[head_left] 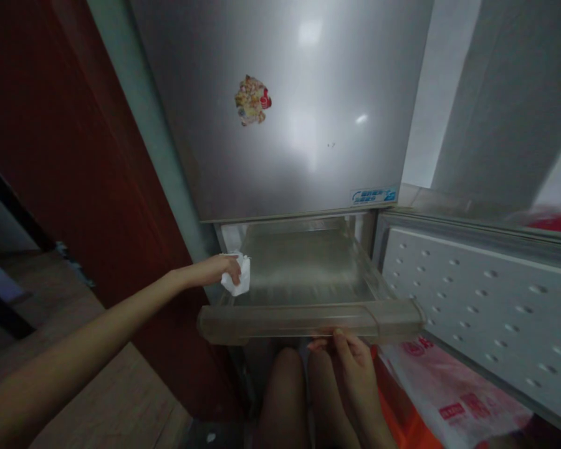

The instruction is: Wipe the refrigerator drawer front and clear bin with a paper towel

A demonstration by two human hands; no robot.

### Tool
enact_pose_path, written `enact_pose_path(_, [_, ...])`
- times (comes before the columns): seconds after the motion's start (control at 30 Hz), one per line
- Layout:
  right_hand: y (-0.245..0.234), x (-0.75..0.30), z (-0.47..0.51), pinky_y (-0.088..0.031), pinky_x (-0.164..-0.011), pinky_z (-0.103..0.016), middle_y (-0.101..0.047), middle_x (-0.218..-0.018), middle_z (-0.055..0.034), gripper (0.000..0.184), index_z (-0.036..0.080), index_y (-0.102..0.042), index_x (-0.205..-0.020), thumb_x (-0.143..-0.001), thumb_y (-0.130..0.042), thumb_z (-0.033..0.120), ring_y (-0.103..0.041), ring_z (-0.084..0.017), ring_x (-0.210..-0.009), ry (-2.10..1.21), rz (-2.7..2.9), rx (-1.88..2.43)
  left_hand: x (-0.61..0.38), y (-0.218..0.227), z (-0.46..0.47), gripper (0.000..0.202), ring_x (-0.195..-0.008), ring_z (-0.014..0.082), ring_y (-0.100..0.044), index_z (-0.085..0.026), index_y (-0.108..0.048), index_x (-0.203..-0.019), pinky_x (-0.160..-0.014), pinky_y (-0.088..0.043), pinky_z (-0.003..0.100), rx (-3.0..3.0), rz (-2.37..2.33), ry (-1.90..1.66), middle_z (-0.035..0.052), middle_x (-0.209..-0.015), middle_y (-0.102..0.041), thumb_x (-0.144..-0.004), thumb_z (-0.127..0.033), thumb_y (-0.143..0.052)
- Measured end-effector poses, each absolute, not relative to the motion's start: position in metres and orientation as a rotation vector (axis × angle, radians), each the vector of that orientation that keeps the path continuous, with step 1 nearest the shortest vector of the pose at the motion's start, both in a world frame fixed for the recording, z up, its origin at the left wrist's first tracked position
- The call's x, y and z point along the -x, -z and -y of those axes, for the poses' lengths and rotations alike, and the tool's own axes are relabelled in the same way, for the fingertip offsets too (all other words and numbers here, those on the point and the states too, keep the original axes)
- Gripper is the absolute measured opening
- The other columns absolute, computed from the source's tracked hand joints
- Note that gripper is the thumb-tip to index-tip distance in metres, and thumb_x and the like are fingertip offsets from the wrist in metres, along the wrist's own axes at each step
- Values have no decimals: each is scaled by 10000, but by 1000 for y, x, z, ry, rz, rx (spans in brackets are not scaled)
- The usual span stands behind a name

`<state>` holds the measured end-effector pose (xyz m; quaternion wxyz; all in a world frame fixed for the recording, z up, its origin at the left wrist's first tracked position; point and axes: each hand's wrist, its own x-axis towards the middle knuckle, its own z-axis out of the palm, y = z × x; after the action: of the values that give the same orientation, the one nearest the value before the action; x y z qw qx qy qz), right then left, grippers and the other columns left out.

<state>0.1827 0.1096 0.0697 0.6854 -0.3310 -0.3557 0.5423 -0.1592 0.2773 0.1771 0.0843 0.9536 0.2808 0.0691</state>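
Note:
A clear plastic fridge drawer is pulled out below the closed upper door of a silver refrigerator. My left hand is closed on a crumpled white tissue at the drawer's left side wall. At the front, my right hand grips the lower edge of the drawer's front panel, thumb on the outside and fingers curled beneath. The drawer's floor shows bare, with faint streaks or reflections on it.
The lower refrigerator door hangs open on the right, its dimpled inner panel facing me. Beneath it lie a printed plastic bag and something orange. A dark red wooden door stands close on the left. My knees are under the drawer.

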Motion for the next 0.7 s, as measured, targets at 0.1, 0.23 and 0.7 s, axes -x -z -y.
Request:
enact_pose_path(0.1, [-75, -182, -108, -574, -637, -253, -748, -662, -78, 461, 189, -787, -720, -630, -830, 639, -688, -163, -562, -1248, 773, 727, 161, -174, -240, 335, -997, 212, -688, -219, -776, -918, -1184, -285, 478, -2728, -716, -223, 63, -964, -777, -863, -20, -513])
enact_pose_path(0.23, [-79, -182, -107, -576, -625, -252, -743, -638, -95, 470, 190, -785, -680, -597, -840, 649, -692, -172, -556, -1271, 741, 753, 157, -177, -213, 302, -1022, 198, -689, -215, -764, -876, -1198, -266, 445, -2634, -741, -214, 70, -993, -775, -982, -175, -484])
enact_pose_path(0.7, [-55, -197, -112, -583, -821, -366, -776, -776, -123, 578, 209, -801, -733, -765, -626, 759, -734, -260, -761, -1214, 1051, 986, 158, -168, -210, 445, -1059, 221, -663, -217, -749, -838, -1216, -217, 444, -2581, -846, -343, 74, -883, -777, -1026, -449, -419])
